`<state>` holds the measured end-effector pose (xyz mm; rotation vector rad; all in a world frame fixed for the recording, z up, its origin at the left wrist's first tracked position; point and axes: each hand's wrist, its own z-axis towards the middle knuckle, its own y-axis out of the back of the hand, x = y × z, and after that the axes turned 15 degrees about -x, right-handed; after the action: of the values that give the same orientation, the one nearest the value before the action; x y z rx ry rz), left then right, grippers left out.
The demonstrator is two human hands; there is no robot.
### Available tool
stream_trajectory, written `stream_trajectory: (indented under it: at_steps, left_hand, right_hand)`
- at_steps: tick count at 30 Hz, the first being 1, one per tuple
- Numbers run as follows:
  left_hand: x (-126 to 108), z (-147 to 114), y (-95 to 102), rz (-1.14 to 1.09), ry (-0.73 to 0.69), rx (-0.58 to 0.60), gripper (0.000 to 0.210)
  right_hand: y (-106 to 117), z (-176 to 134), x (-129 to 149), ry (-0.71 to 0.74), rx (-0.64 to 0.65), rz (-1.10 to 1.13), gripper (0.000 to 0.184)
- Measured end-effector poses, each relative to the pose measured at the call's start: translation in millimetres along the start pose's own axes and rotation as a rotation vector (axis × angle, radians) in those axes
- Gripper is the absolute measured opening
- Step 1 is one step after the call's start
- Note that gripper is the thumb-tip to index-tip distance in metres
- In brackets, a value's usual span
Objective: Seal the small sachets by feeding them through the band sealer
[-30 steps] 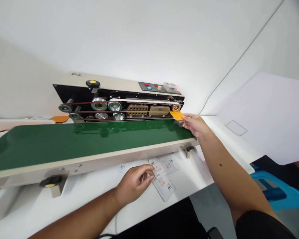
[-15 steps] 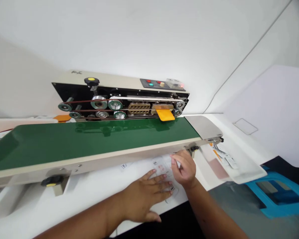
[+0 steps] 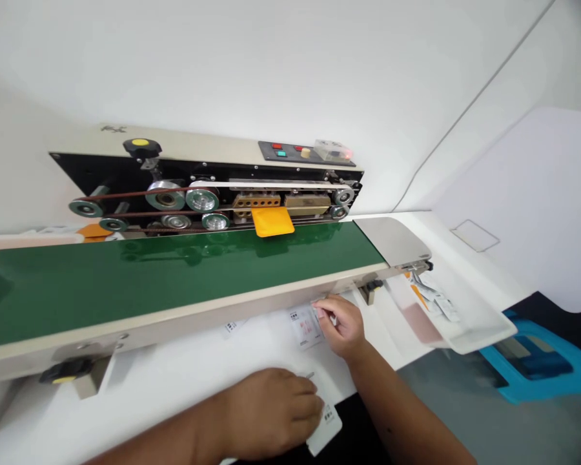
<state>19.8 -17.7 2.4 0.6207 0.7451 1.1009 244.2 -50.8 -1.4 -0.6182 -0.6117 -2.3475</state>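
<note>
My left hand is curled with the fingers bent around a small white printed sachet that sticks out past the table's front edge. My right hand is closed, thumb against fingers, at the upper right edge of a second white sachet with red print, lying on the table. Behind them stands a band sealing machine with a green conveyor belt. An orange sachet hangs from its sealing bands below the brass block, over the belt.
Another white sachet lies under the conveyor's front side. At the right, a white tray holds several orange and white sachets. A blue plastic stool stands on the floor beside the table. Black knobs stick out below the conveyor.
The orange sachet has travelled left along the sealing bands. My left hand went from spread flat over the sachets to curled around one, drawing it to the table edge. My right hand stays closed.
</note>
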Motion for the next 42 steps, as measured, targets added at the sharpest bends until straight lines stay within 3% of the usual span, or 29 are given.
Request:
stream_trajectory:
  at_steps: [2, 4, 8, 9, 11, 14, 19, 22, 28, 32, 37, 39, 40, 42]
  left_hand:
    - [0.1, 3.6, 8.2, -0.036, 0.012, -0.086, 0.024]
    - [3.6, 4.7, 16.6, -0.056, 0.143, -0.221, 0.024]
    - [14.2, -1.0, 22.5, -0.011, 0.518, -0.509, 0.019]
    - [16.2, -3.1, 21.5, -0.005, 0.607, -0.563, 0.016]
    - [18.6, -6.2, 18.2, -0.007, 0.742, -0.62, 0.009]
    - [18.2, -7.4, 14.4, -0.099, 0.798, -0.6, 0.005]
    - [18.5, -4.0, 12.6, -0.298, 0.824, -0.456, 0.039]
    - [23.1, -2.8, 9.9, -0.246, 0.965, -0.405, 0.028]
    - [26.6, -3.1, 5.3, -0.36, 1.067, -0.496, 0.021]
    - [26.0, -3.4, 4.6, -0.4, 1.098, -0.534, 0.021]
    - [26.6, -2.4, 4.8, -0.531, 1.048, -0.574, 0.02]
    - [26.6, -2.5, 5.4, -0.535, 1.001, -0.594, 0.021]
    - [26.4, -2.7, 5.8, -0.524, 0.985, -0.596, 0.021]
    - [25.7, -3.3, 6.4, -0.507, 0.96, -0.584, 0.022]
  right_hand:
    - [1.1, 0.6, 0.5, 0.001, 0.02, 0.039, 0.017]
    - [2.7, 2.5, 2.3, 0.0, 0.082, 0.139, 0.027]
    - [3.3, 6.6, 5.9, -0.051, 0.34, 0.365, 0.073]
    - [2.6, 7.0, 6.2, -0.067, 0.397, 0.371, 0.077]
    - [0.6, 6.8, 5.9, -0.11, 0.45, 0.323, 0.066]
    - [-1.1, 5.7, 4.1, -0.254, 0.434, 0.258, 0.046]
    - [-0.7, 5.5, 3.5, -0.411, 0.576, 0.307, 0.036]
    - [-2.5, 5.2, 4.6, -0.47, 0.571, 0.309, 0.032]
    - [-6.7, 3.7, 0.0, -0.516, 0.44, 0.239, 0.028]
    - [-2.2, 7.2, 0.8, -0.438, 0.511, 0.194, 0.027]
    - [29.2, 32.9, 17.1, -0.306, 0.762, 0.123, 0.017]
    - [50.3, 54.1, 19.8, -0.328, 0.832, 0.163, 0.016]
    - [60.6, 67.3, 18.5, -0.385, 0.814, 0.186, 0.017]
    - [77.3, 97.4, 10.0, -0.56, 0.574, 0.195, 0.023]
